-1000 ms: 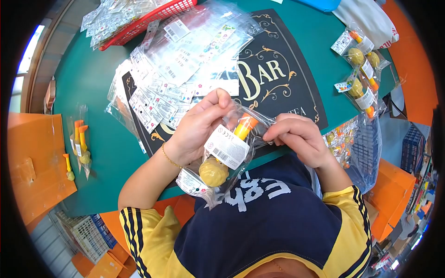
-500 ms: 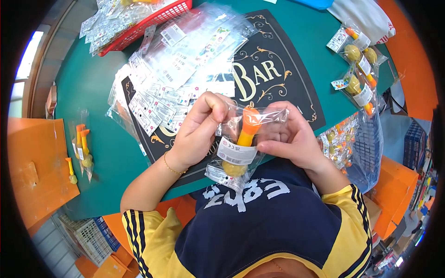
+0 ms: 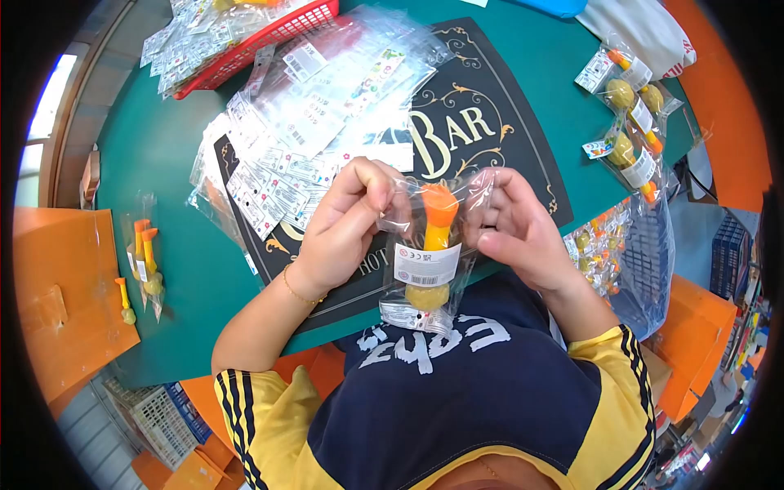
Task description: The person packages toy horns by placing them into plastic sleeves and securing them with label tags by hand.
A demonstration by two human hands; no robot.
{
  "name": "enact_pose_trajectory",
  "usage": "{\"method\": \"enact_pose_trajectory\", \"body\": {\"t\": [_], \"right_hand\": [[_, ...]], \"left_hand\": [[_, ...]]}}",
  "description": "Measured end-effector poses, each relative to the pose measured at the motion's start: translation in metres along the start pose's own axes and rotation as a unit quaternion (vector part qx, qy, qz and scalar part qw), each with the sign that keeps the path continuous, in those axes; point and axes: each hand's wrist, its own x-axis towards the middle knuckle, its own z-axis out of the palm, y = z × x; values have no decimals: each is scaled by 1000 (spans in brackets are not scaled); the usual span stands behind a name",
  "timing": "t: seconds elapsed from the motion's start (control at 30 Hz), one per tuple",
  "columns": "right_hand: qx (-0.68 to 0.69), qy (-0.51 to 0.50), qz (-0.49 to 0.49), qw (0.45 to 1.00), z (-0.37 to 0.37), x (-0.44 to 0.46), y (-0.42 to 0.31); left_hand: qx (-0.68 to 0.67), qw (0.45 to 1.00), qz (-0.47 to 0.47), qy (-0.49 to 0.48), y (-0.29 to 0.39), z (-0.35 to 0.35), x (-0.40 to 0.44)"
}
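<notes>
A clear plastic bag (image 3: 453,253) hangs upright between my hands, in front of my chest. Inside it is a toy (image 3: 438,237) with an orange flared end on top, a yellow stem and a greenish-yellow ball at the bottom. A white printed label (image 3: 425,266) lies across the bag's middle, and a folded paper tag shows below the ball. My left hand (image 3: 353,214) pinches the bag's upper left corner between thumb and fingers. At the upper right corner, the curled fingers of my right hand (image 3: 513,224) grip the film, with the thumb lower down.
Flat printed bags (image 3: 318,122) are heaped on a black "BAR" mat (image 3: 514,139) upon the green table (image 3: 184,286). A red basket (image 3: 261,45) stands behind. Bagged toys (image 3: 637,122) lie at right, others (image 3: 147,261) at left. A clear sack (image 3: 645,278) of bagged toys hangs at the right edge.
The bag has turned more upright, its label now facing me squarely. My right hand has shifted slightly, its fingers now higher at the bag's corner; my left hand moved slightly left.
</notes>
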Motion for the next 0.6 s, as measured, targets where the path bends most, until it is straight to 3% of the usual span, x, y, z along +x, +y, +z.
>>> {"method": "enact_pose_trajectory", "body": {"t": [0.23,0.3,0.37,0.43,0.5,0.6], "right_hand": [[4,51,33,998,15,13,-2],[-1,60,50,997,14,14,-1],[-5,71,30,997,15,13,0],[-11,74,13,997,17,13,2],[-16,75,-4,997,19,13,3],[-12,78,-19,997,21,14,2]], "left_hand": [[183,982,39,-29,3,7,-2],[160,987,16,-15,5,6,-3],[44,996,-12,74,8,17,-3],[48,996,-23,79,10,23,-2],[174,979,-78,71,10,28,-5],[122,987,-73,80,6,26,-5]]}}
